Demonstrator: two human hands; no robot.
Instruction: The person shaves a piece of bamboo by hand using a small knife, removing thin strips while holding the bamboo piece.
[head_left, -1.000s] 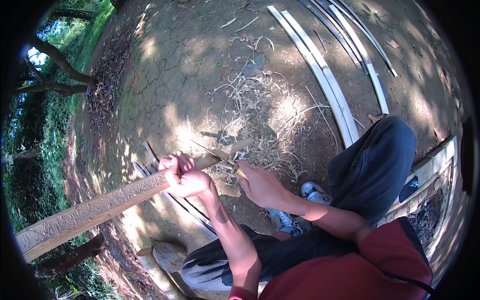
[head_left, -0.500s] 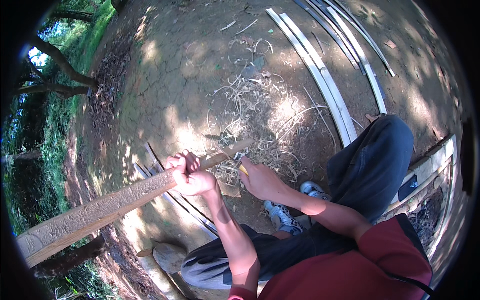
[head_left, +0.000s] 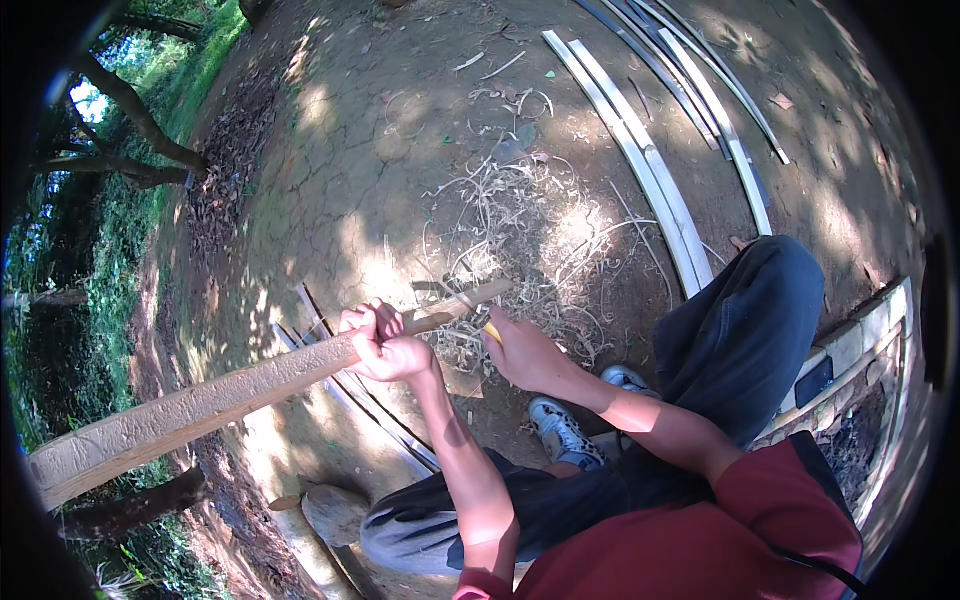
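Note:
A long wooden beam [head_left: 215, 395] slants up from the lower left to a narrowed, pale end above the ground. My left hand [head_left: 388, 345] is closed near that narrowed part, its fingers curled about the wood. Just right of it, my right hand [head_left: 528, 352] grips a knife [head_left: 492, 331] by its yellow handle. The thin blade, partly hard to make out, lies against or close to the beam's narrow end. Beneath both hands, curled wood shavings [head_left: 520, 215] are scattered over the soil.
Long pale strips [head_left: 640, 150] lie on the ground at the upper right, beside darker ones. More thin strips [head_left: 385, 420] lie under the beam. Round logs [head_left: 310, 545] are near my left knee. A low bench-like frame [head_left: 860, 340] with a dark phone-like object [head_left: 815, 382] stands right.
The view has shifted slightly. The knife has slid a little along the beam toward its narrow tip. Both hands keep their grips.

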